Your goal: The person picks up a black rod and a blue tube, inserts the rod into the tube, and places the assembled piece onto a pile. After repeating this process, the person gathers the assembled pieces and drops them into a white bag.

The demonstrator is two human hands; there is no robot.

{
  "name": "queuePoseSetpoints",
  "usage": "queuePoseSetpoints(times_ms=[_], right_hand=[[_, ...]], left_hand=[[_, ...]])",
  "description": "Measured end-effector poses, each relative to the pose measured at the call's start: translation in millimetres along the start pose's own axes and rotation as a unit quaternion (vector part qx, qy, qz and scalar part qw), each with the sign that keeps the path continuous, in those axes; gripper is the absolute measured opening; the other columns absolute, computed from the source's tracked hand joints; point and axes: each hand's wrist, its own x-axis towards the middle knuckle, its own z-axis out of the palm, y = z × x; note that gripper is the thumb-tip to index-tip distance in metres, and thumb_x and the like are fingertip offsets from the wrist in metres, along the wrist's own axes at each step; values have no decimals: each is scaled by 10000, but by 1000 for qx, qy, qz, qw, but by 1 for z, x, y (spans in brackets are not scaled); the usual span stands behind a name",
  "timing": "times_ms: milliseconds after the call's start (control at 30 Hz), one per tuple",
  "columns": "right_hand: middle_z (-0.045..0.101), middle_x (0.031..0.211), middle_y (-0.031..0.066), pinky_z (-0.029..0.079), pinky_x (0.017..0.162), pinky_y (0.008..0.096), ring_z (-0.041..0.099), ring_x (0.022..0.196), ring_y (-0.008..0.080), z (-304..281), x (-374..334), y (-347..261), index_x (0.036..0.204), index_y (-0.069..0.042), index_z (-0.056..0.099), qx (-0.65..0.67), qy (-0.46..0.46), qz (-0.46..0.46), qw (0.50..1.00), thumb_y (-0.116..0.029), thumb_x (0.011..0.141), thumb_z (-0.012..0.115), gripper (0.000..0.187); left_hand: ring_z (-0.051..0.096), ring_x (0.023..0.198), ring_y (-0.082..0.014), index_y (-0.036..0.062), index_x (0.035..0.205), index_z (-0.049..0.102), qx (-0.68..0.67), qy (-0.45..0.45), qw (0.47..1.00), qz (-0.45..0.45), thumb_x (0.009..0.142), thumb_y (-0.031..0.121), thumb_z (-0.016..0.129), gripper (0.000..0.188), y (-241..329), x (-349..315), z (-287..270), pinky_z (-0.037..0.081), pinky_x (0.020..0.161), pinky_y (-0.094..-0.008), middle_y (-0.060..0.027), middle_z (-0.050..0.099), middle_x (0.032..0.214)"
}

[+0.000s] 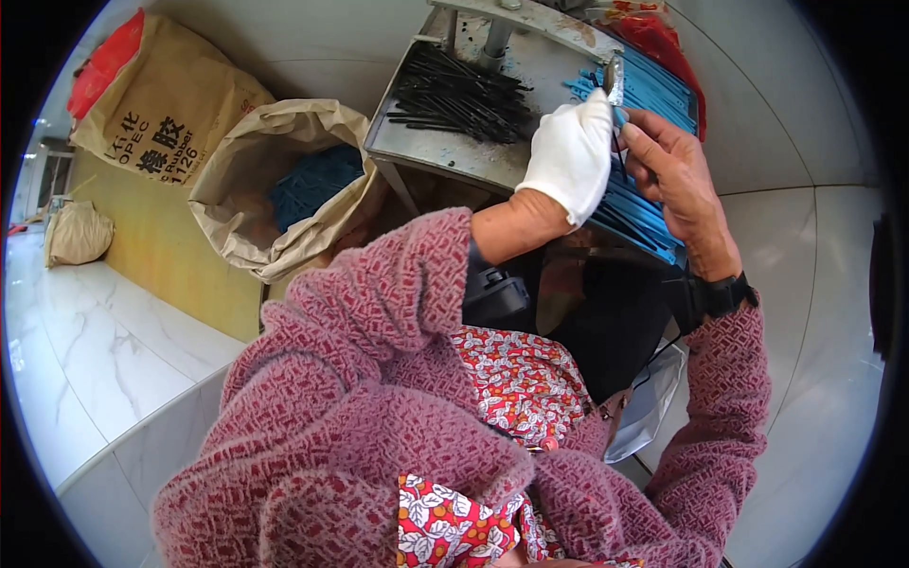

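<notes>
My left hand, in a white glove, is closed, its fingertips up against a small metal fitting on the bench's frame. What lies inside the glove's grip is hidden. Close beside it, my bare right hand pinches the end of a blue strip between thumb and forefinger. A thin black stick shows in the gap between both hands. Many blue strips lie beyond and beneath my hands on the right of the metal bench. A pile of black sticks rests to the left.
An open paper sack with blue strips inside stands left of the bench. Farther left are a printed brown sack and a yellowish board. Red plastic lies behind the blue strips. A metal arm crosses above the bench.
</notes>
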Motion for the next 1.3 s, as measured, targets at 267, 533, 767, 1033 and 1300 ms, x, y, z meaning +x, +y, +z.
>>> queuePoseSetpoints(times_ms=[267, 533, 767, 1033, 1300], right_hand=[[651, 908, 103, 498, 685, 323, 614, 767, 205, -34, 12, 22, 1109, 19, 687, -440, 53, -224, 868, -121, 966, 607, 215], [645, 1014, 168, 482, 896, 409, 597, 1010, 383, -22, 33, 29, 1090, 16, 696, -531, 5, -253, 809, 40, 873, 518, 282], [636, 992, 184, 488, 878, 431, 600, 997, 401, -2, 81, 30, 1086, 10, 689, -530, -30, -218, 819, 71, 851, 511, 301], [634, 963, 187, 499, 820, 438, 612, 945, 405, -29, 71, 31, 1061, 7, 690, -534, -10, -222, 816, 63, 862, 528, 263], [634, 916, 168, 507, 768, 432, 627, 873, 380, -63, 53, 29, 1013, 1, 695, -490, 33, -210, 846, 11, 898, 584, 160]], left_hand=[[640, 876, -299, 147, 881, 777, 366, -76, 908, 190, 820, 154, 724, 81, 10, 9, -126, 517, 787, -413, -84, 691, 855], [620, 840, -287, 172, 815, 773, 438, -78, 864, 238, 734, 173, 790, 82, -19, 60, -173, 490, 709, -438, -39, 677, 811], [606, 908, -268, 198, 918, 780, 493, -134, 811, 285, 734, 177, 798, 185, -38, 106, -171, 463, 756, -433, -26, 668, 860], [591, 895, -278, 190, 870, 758, 533, -160, 784, 276, 743, 165, 781, 132, -35, 114, -150, 439, 736, -442, -19, 643, 857], [604, 903, -297, 139, 831, 733, 453, -121, 839, 276, 753, 110, 782, 97, -23, 105, -123, 473, 775, -439, -50, 656, 882]])
